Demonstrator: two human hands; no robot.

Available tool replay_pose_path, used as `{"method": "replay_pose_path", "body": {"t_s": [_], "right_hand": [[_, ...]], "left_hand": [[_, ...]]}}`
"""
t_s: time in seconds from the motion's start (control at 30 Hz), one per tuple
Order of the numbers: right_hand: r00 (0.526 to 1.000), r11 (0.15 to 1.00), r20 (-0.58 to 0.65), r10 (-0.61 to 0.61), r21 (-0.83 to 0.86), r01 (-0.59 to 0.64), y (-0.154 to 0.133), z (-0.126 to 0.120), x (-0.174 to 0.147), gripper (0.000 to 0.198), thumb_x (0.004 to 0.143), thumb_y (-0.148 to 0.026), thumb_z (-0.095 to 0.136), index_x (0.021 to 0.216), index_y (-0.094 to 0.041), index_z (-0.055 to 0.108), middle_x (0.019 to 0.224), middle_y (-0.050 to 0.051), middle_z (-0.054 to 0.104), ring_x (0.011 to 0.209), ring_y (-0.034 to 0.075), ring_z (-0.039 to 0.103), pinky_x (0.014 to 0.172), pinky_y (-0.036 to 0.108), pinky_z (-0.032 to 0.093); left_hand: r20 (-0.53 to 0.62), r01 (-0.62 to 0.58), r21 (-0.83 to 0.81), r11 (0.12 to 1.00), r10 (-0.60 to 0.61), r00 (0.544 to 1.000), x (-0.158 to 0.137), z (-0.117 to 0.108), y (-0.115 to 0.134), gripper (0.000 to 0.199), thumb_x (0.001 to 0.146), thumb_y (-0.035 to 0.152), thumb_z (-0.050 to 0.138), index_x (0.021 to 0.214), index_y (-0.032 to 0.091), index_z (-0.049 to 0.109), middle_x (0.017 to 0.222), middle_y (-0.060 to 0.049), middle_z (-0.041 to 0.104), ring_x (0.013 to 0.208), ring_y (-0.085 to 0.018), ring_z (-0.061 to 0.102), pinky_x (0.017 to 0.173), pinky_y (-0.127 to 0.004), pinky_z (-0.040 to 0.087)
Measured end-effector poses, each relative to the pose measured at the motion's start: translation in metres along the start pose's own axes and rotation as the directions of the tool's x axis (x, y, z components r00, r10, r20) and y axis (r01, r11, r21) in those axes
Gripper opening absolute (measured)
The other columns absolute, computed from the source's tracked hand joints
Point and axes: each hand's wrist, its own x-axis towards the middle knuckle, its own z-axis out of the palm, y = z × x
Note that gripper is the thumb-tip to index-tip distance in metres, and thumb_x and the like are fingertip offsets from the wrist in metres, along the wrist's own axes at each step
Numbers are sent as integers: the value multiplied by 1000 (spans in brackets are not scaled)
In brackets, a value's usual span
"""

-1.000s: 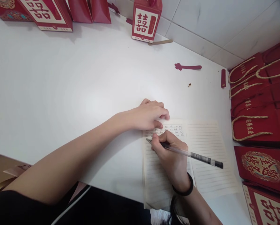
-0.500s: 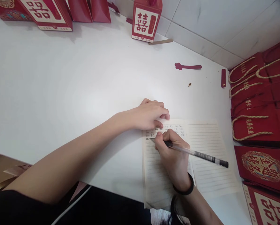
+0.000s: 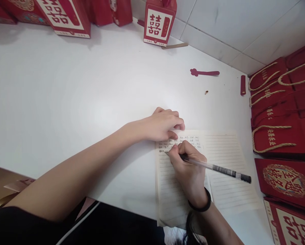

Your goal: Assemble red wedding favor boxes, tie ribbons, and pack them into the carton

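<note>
A lined notebook [image 3: 225, 163] lies spread on the white table, with several rows of small handwriting at the top of its left page. My right hand [image 3: 189, 170], a black band round its wrist, is closed on a pen [image 3: 219, 168] with a clear barrel and a dark cap end. The pen's tip touches the page at the start of the lowest written row. At the notebook's upper left edge rests my left hand [image 3: 165, 124], its fingers loosely bent and apart, holding nothing. Its thumb lies on the page near the writing.
Red gift boxes [image 3: 70, 20] stand along the back left, and one more red box [image 3: 159, 23] is by the tiled wall. Red bags [image 3: 275, 112] with rope handles line the right side. A dark red flower-ended strip [image 3: 205, 72] and a small red piece [image 3: 242, 85] lie on the table.
The pen tip has moved slightly right, and the lowest row has more writing. At the back left, the red boxes have shifted right. My left hand has stayed in place.
</note>
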Motion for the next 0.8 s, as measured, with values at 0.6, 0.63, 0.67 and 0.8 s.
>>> {"method": "replay_pose_path", "body": {"t_s": [0.6, 0.63, 0.67, 0.8], "right_hand": [[972, 940, 6, 235, 253, -229, 4, -4, 2, 34, 80, -21, 51, 53, -18, 29, 45, -6, 34, 42, 7, 31, 43, 19, 28], [959, 908, -13, 283, 327, -264, 7, -6, 3, 35, 80, -22, 52, 54, -18, 29, 45, -6, 35, 41, 7, 32, 43, 19, 29], [946, 876, -41, 322, 392, -281, 10, -8, 4, 36, 80, -24, 54, 55, -18, 29, 44, -6, 35, 41, 7, 32, 42, 19, 28], [895, 844, -238, 378, 486, -228, 22, -21, 17, 40, 81, -34, 58, 57, -18, 31, 45, -6, 37, 41, 8, 33, 40, 19, 26]], "left_hand": [[-21, -22, 9, 1000, 22, 1000, 0, 1, -3, 20, 82, 24, 58, 102, 20, 60, 100, -2, 57, 100, -18, 50, 91, -34, 23], [-21, -12, 13, 1000, 12, 1000, 0, 1, -2, 21, 82, 24, 59, 103, 20, 59, 101, -3, 58, 101, -18, 50, 91, -34, 24], [-23, 0, 16, 1000, 0, 1000, -1, 1, -2, 22, 81, 23, 60, 103, 20, 60, 102, -3, 59, 102, -19, 51, 91, -35, 25], [-51, 25, 3, 1000, -25, 998, -2, 2, -3, 24, 78, 22, 63, 101, 18, 61, 103, -5, 61, 103, -21, 54, 92, -38, 29]]}}
